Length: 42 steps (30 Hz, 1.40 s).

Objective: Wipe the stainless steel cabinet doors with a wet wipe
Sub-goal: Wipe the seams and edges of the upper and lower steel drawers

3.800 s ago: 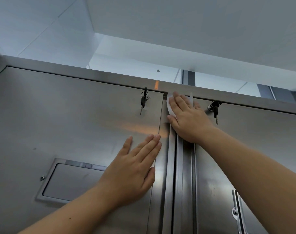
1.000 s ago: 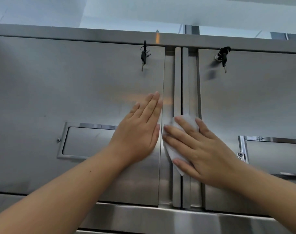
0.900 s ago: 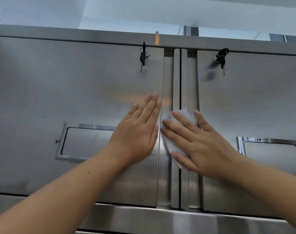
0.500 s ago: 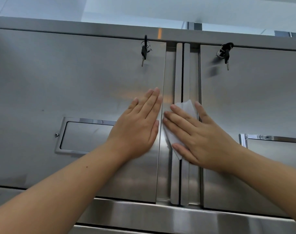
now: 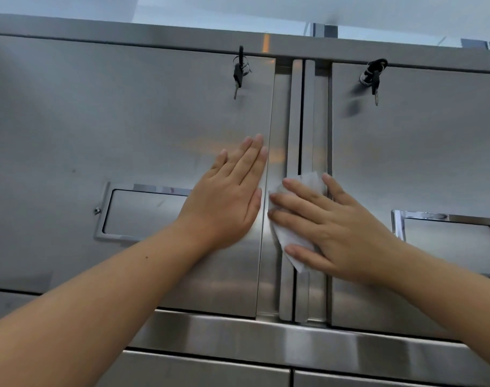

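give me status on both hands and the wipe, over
Left hand flat on left door, holding nothing. Right hand presses wet wipe onto centre seam between doors. Left key and right key hang above, clear of wipe.

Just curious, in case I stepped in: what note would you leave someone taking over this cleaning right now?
Left hand: flat on the left door, holding nothing.
Right hand: straight fingers press the wet wipe on the centre strips between the doors, about mid-height.
Done: the steel does not show which parts are wiped.
Left: probably both door faces; mind the keys hanging in the locks.
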### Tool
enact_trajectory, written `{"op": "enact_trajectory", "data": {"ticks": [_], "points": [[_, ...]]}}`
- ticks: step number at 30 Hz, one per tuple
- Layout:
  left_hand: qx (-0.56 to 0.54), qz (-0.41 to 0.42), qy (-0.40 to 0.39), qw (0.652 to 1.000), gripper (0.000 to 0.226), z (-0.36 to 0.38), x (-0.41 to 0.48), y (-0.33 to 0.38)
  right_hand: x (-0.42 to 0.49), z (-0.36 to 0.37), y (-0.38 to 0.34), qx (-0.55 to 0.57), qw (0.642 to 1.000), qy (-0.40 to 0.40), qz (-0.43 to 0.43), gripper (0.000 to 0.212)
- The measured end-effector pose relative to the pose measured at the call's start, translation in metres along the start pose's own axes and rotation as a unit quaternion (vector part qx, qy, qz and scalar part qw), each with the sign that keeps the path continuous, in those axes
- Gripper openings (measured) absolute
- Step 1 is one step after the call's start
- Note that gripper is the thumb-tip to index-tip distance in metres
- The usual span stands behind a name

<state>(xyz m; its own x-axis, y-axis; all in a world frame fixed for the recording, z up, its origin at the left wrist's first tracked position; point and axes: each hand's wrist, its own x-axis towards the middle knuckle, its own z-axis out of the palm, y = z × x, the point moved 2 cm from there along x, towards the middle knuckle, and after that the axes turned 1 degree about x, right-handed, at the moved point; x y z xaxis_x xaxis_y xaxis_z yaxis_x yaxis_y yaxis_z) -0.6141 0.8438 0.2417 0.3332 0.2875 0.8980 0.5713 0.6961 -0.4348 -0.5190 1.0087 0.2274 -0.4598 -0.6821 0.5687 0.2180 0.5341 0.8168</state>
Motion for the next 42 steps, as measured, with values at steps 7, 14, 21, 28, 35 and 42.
{"op": "enact_trajectory", "data": {"ticks": [7, 14, 21, 28, 35, 42], "points": [[-0.004, -0.009, -0.024, 1.000, 0.057, -0.001, 0.001, 0.000, -0.043, 0.006, -0.060, 0.058, 0.997, 0.028, -0.035, 0.045], [-0.003, -0.004, -0.012, 1.000, 0.057, -0.002, 0.000, 0.001, -0.023, 0.003, -0.027, -0.023, 0.998, 0.004, -0.054, 0.050], [0.000, -0.003, -0.013, 1.000, 0.057, -0.001, 0.001, 0.001, -0.033, 0.005, -0.045, 0.014, 1.000, 0.017, -0.009, 0.047], [-0.012, -0.009, -0.039, 0.999, 0.058, -0.002, -0.001, 0.001, -0.064, 0.011, -0.082, 0.050, 0.997, 0.026, -0.047, 0.039], [-0.011, -0.003, -0.011, 1.000, 0.057, -0.002, -0.002, 0.001, -0.028, 0.008, -0.036, 0.001, 1.000, 0.029, -0.009, 0.047], [-0.018, -0.011, -0.027, 0.999, 0.058, -0.002, -0.003, 0.000, -0.061, 0.010, -0.072, 0.036, 0.998, 0.041, -0.020, 0.046]]}}
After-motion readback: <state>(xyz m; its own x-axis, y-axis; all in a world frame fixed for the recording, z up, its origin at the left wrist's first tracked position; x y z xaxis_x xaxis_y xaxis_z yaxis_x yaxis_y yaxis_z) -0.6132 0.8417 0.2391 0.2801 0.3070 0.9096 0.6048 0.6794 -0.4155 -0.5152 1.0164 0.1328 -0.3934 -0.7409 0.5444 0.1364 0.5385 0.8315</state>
